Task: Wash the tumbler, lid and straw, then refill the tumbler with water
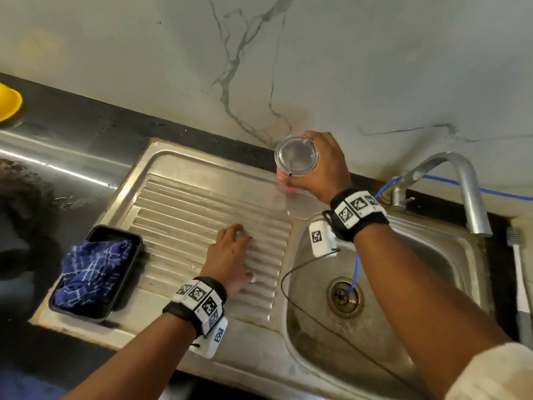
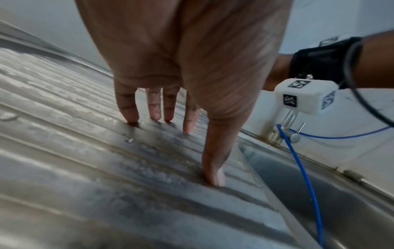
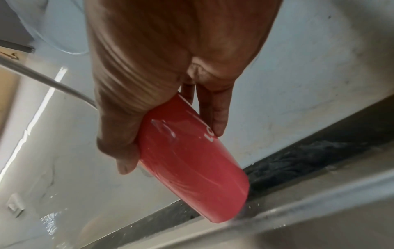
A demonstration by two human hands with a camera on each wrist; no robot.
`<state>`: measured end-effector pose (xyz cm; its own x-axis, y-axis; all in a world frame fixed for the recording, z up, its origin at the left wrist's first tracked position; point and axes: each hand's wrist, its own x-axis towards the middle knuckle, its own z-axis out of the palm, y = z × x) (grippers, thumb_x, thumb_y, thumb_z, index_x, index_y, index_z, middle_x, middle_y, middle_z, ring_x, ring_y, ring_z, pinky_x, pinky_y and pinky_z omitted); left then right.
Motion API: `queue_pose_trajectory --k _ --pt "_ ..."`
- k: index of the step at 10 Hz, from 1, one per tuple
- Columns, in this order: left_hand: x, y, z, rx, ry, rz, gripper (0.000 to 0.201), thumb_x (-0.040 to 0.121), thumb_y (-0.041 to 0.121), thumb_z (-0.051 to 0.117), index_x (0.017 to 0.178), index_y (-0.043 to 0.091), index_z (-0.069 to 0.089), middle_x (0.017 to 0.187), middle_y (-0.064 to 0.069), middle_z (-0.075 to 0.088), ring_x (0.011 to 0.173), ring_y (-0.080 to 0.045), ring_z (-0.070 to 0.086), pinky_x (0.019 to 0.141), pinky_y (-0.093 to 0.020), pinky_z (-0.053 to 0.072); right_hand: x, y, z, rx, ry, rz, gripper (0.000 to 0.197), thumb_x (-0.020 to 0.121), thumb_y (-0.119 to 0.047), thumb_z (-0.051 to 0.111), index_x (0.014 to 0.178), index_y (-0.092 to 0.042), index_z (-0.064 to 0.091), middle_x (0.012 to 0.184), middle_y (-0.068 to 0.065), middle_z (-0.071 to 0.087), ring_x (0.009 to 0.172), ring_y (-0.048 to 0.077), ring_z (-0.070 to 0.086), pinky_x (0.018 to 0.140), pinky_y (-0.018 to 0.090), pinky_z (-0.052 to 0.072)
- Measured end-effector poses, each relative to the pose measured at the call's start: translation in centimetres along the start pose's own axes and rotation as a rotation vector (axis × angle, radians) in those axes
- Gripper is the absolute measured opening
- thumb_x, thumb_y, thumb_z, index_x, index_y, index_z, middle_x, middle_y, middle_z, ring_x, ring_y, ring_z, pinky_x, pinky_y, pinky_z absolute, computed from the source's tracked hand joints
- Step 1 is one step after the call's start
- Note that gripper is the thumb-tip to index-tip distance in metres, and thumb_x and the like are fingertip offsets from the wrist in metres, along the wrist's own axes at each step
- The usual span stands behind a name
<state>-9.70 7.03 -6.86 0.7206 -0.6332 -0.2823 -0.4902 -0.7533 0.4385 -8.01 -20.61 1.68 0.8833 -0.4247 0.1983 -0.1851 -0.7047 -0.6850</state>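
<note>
My right hand point(image 1: 323, 166) grips a red tumbler point(image 1: 284, 183) at the back of the steel drainboard point(image 1: 184, 209), close to the wall. A clear lid point(image 1: 296, 155) sits on the tumbler, and a thin straw point(image 1: 294, 166) passes through it. In the right wrist view my right hand point(image 3: 170, 148) wraps thumb and fingers round the wet tumbler point(image 3: 196, 176), which is tilted with its base at the sink's rear rim. My left hand point(image 1: 233, 249) holds nothing; its straight fingers point(image 2: 127, 107) press on the ribbed drainboard point(image 2: 85, 151).
A curved steel tap point(image 1: 467, 180) arches over the sink basin point(image 1: 432, 269), and a blue wire point(image 1: 356, 267) runs down to the drain. A black tray point(image 1: 131, 241) holding a blue cloth point(image 1: 92, 269) sits at the drainboard's left. A yellow bowl point(image 1: 8, 102) is far left; a white brush point(image 1: 519, 269) lies at the right.
</note>
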Motion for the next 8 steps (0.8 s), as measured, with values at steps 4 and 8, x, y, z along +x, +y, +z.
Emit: queue_pose_trajectory --k 4,8 --pt "-0.4 0.2 -0.1 -0.035 0.009 -0.01 0.088 0.074 0.035 0.093 0.151 0.025 0.052 0.164 0.005 0.026 0.151 -0.02 0.022 0.122 -0.036 0.036 3.2 2.3 1.5 0.113 0.027 0.11 0.114 0.058 -0.036 0.104 0.151 -0.015 0.042 0.144 0.005 0.058 0.122 0.02 0.06 0.104 0.029 0.048" --pt "-1.0 0.9 -0.8 -0.02 -0.058 -0.015 0.088 0.078 0.036 0.09 0.154 0.024 0.046 0.165 0.001 0.024 0.153 -0.024 0.019 0.123 -0.04 0.034 -2.3 1.0 0.7 0.125 0.034 0.193 0.116 0.068 -0.035 0.1 0.159 -0.016 0.031 0.156 0.007 0.047 0.139 0.021 0.048 0.114 0.035 0.041"
